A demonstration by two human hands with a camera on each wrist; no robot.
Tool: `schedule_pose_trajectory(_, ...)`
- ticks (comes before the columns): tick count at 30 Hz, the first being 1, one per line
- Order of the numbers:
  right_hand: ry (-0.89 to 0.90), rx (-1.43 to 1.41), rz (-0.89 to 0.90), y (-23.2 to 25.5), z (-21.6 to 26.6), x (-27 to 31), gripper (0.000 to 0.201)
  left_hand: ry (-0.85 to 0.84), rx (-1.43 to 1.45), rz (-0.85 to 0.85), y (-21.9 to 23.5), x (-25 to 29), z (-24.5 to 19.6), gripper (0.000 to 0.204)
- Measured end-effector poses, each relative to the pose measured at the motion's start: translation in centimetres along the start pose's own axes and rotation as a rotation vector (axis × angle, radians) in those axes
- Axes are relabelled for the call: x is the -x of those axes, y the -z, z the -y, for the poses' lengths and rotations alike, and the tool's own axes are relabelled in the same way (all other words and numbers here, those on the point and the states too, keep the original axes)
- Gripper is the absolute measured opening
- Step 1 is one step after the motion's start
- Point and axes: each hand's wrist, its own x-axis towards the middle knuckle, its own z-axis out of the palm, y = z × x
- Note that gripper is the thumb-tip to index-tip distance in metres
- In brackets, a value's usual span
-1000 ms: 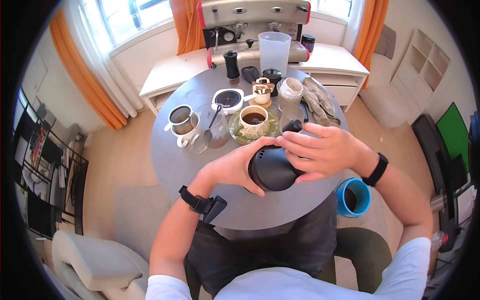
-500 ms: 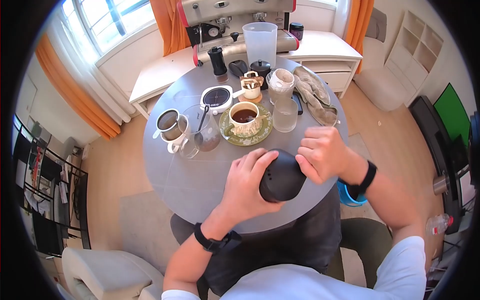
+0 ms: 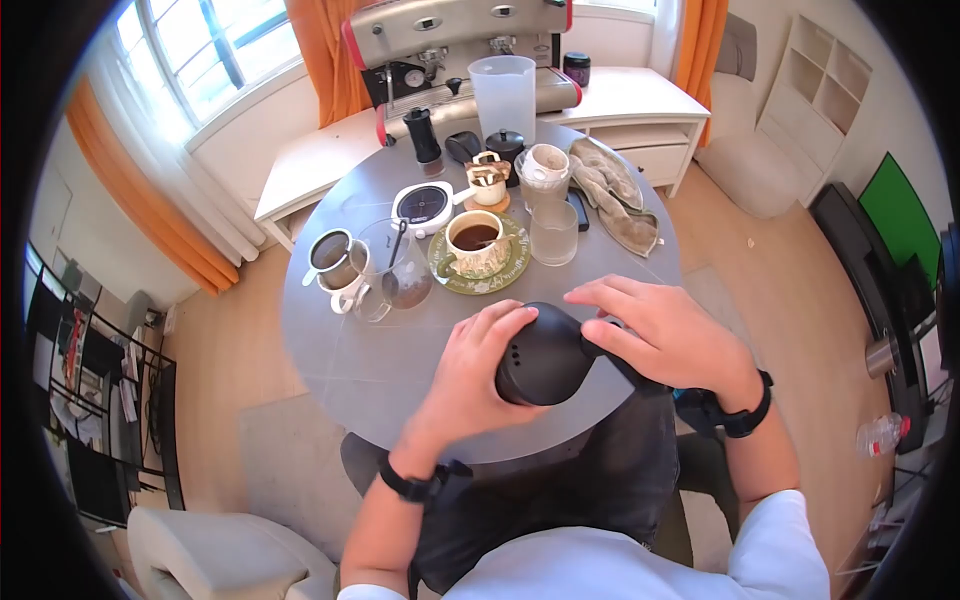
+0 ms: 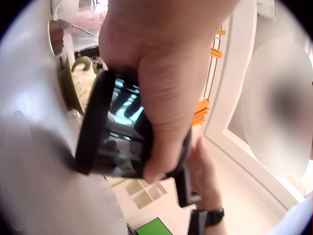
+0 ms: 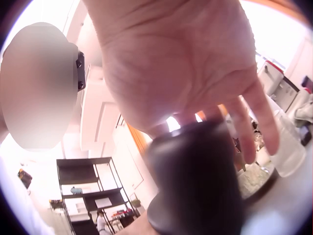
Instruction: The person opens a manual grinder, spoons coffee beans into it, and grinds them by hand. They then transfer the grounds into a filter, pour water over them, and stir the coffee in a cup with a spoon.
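Observation:
A black domed hand coffee grinder (image 3: 545,355) is tilted above the near part of the round grey table (image 3: 370,385). My left hand (image 3: 462,378) wraps round its body from the left, and a glossy dark section shows below the thumb in the left wrist view. On the grinder's right side, my right hand (image 3: 680,335) is at the crank arm (image 3: 622,370), fingers extended. In the right wrist view the palm lies against the dark crank knob (image 5: 195,171); the thumb is hidden there. Beyond the grinder, a cup of coffee (image 3: 474,236) stands on a green patterned saucer (image 3: 452,280).
A drinking glass (image 3: 553,235) and a crumpled cloth (image 3: 620,205) lie right of the cup. Left are a glass carafe (image 3: 405,285), a mug with a strainer (image 3: 335,255) and a white scale (image 3: 421,208). A tall plastic pitcher (image 3: 503,95) stands before an espresso machine (image 3: 460,25).
My right hand has swung round with the crank, from above the grinder to its right side. Its fingers, curled half a second ago, are now extended. The left hand keeps holding the grinder.

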Motion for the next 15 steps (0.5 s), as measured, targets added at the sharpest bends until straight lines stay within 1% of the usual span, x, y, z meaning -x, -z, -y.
schedule_pose_trajectory(1,0.140,0.004,0.045,0.8,-0.2,0.0,0.031,0.016,0.165,0.097,0.6,-0.2,2.3,0.111)
schedule_pose_trajectory(2,0.285,0.011,0.095,1.6,-0.2,-0.4,0.031,0.022,0.152,0.071,1.1,-0.6,3.8,0.111)
schedule_pose_trajectory(3,0.249,0.000,0.138,1.9,0.4,-0.3,0.039,0.086,0.320,0.164,1.6,-1.0,5.0,0.113)
schedule_pose_trajectory(4,0.274,0.006,0.155,1.8,0.4,-0.5,0.039,0.150,0.495,0.258,2.1,-1.3,5.7,0.115)
schedule_pose_trajectory(5,0.404,0.178,0.103,1.4,0.1,-0.7,0.045,0.146,0.521,0.320,2.5,-1.9,6.2,0.116)
schedule_pose_trajectory(6,0.530,0.347,0.042,1.3,-0.1,-1.0,0.051,0.150,0.518,0.301,2.7,-2.4,6.3,0.116)
schedule_pose_trajectory(7,0.543,0.350,0.046,1.6,-0.1,-1.6,0.051,0.117,0.526,0.346,2.8,-3.0,6.4,0.115)
schedule_pose_trajectory(8,0.704,0.448,0.112,2.0,-0.1,-2.1,0.055,0.085,0.536,0.398,2.8,-3.5,6.4,0.115)
schedule_pose_trajectory(9,0.862,0.545,0.176,2.3,-0.2,-2.6,0.059,0.086,0.536,0.395,2.8,-3.9,6.3,0.115)
schedule_pose_trajectory(10,0.862,0.544,0.177,2.1,-0.8,-2.8,0.059,0.055,0.521,0.430,2.8,-4.3,6.1,0.114)
schedule_pose_trajectory(11,1.043,0.586,0.173,1.7,-1.8,-3.1,0.060,0.025,0.507,0.465,2.8,-4.5,5.9,0.114)
schedule_pose_trajectory(12,1.225,0.628,0.169,1.3,-2.6,-3.5,0.061,0.026,0.510,0.464,2.7,-4.6,5.9,0.114)
schedule_pose_trajectory(13,1.302,0.610,0.152,1.4,-3.1,-4.3,0.066,0.037,0.520,0.469,2.6,-4.6,5.8,0.114)
schedule_pose_trajectory(14,1.304,0.609,0.156,1.6,-3.2,-4.9,0.066,0.046,0.530,0.471,2.5,-4.6,5.9,0.113)
schedule_pose_trajectory(15,1.347,0.647,0.150,1.7,-3.1,-5.6,0.063,0.048,0.534,0.464,2.5,-4.5,6.0,0.113)
